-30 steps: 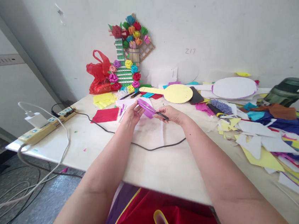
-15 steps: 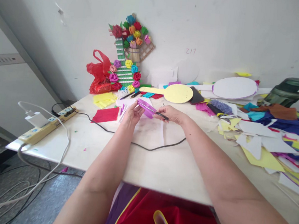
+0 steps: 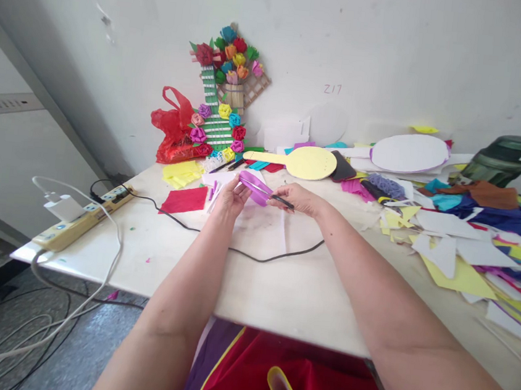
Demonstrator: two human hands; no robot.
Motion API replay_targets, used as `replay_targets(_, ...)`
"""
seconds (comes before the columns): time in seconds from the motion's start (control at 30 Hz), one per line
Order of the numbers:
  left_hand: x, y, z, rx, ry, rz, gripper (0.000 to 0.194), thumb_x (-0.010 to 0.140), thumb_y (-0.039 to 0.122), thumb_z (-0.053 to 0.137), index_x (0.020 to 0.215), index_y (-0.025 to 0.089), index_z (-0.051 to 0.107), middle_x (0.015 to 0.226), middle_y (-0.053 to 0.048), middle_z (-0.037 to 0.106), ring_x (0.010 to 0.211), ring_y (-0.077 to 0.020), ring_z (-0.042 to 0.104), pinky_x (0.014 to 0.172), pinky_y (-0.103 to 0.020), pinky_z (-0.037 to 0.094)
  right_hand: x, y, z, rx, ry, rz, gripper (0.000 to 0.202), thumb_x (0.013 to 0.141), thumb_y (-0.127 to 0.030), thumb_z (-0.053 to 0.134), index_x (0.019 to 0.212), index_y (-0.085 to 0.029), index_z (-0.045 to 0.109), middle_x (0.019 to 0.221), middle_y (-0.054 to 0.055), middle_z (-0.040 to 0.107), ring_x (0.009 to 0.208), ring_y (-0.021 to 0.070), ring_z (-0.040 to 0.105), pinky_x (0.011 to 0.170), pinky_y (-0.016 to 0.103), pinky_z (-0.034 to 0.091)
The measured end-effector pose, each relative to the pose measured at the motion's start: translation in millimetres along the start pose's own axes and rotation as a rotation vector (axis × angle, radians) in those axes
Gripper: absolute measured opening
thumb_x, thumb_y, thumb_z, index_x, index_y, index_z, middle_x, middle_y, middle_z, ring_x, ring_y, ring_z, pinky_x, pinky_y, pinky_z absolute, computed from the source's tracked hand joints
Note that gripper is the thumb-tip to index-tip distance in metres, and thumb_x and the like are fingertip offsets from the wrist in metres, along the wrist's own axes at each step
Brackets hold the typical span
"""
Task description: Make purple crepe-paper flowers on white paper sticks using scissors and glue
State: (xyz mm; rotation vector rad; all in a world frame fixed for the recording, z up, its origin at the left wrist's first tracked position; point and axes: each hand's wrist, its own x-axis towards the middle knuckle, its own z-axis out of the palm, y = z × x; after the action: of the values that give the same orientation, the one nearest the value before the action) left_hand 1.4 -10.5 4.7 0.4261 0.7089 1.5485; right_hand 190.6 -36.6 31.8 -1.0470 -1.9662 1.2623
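Above the middle of the table, my left hand [image 3: 236, 197] pinches the left end of a purple strip [image 3: 257, 193], which looks like paper. My right hand [image 3: 296, 199] is closed on a slim tool with a dark handle [image 3: 284, 202]; its thin metal part lies along the strip. Whether the tool is tweezers or scissors is hard to tell. Under the hands a pale strip [image 3: 283, 231] lies on the table. A red sheet [image 3: 184, 200] and small purple pieces [image 3: 212, 190] are left of my left hand.
A black cable [image 3: 263, 260] crosses the table before the hands. At left lies a power strip [image 3: 93, 219]. Behind stand a flower craft [image 3: 216, 122], a red bag [image 3: 174, 133] and a yellow paddle shape [image 3: 311, 163]. Scraps [image 3: 457, 274] and a green bottle [image 3: 497, 161] are at right.
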Motion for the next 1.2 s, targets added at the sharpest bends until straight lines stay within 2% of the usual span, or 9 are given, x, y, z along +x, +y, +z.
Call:
replay_targets(0.13, -1, 0, 0.0, 0.027, -0.024, 0.009, 0.007, 0.075, 0.019, 0.060, 0.082, 0.017, 0.057, 0.068, -0.003, 0.065, 0.068, -0.0137, 0.063, 0.073, -0.027, 0.051, 1, 1, -1, 0.002, 0.000, -0.017, 0.032, 0.061, -0.040, 0.071, 0.072, -0.010, 0.063, 0.044, -0.007, 0.044, 0.037, 0.0036, 0.035, 0.036, 0.019, 0.025)
replay_targets(0.33, -9, 5, -0.6, 0.128, -0.116, -0.050, 0.012, 0.070, 0.024, 0.051, 0.075, 0.015, 0.056, 0.073, -0.010, 0.063, 0.074, -0.0207, 0.063, 0.076, -0.037, 0.051, 3, 4, -2, 0.018, 0.022, -0.022, 0.034, 0.062, -0.040, 0.071, 0.076, -0.010, 0.065, 0.046, -0.006, 0.045, 0.038, 0.0040, 0.036, 0.037, 0.019, 0.026)
replay_targets(0.5, -7, 7, -3.7, 0.170, -0.157, -0.043, 0.015, 0.066, 0.025, 0.051, 0.075, 0.015, 0.057, 0.070, -0.007, 0.061, 0.070, -0.0196, 0.062, 0.077, -0.041, 0.051, 4, 6, -3, 0.024, 0.042, -0.025, 0.035, 0.061, -0.041, 0.071, 0.076, -0.010, 0.065, 0.046, -0.006, 0.046, 0.039, 0.0042, 0.037, 0.036, 0.018, 0.026)
replay_targets(0.73, -2, 3, -4.3, 0.311, -0.180, -0.031, 0.008, 0.063, 0.015, 0.060, 0.069, 0.012, 0.059, 0.062, -0.006, 0.062, 0.059, -0.0150, 0.061, 0.069, -0.033, 0.052, 2, 4, -2, 0.013, 0.056, -0.018, 0.035, 0.061, -0.041, 0.071, 0.076, -0.010, 0.064, 0.047, -0.006, 0.045, 0.040, 0.0043, 0.037, 0.037, 0.018, 0.027)
replay_targets(1.2, -3, 0, -4.7, 0.352, -0.167, 0.016, 0.007, 0.066, 0.015, 0.063, 0.068, 0.010, 0.060, 0.059, -0.006, 0.063, 0.056, -0.0140, 0.062, 0.063, -0.028, 0.053, 3, 5, -2, 0.005, 0.055, -0.017, 0.036, 0.060, -0.042, 0.071, 0.077, -0.011, 0.064, 0.047, -0.006, 0.045, 0.040, 0.0044, 0.037, 0.038, 0.018, 0.027)
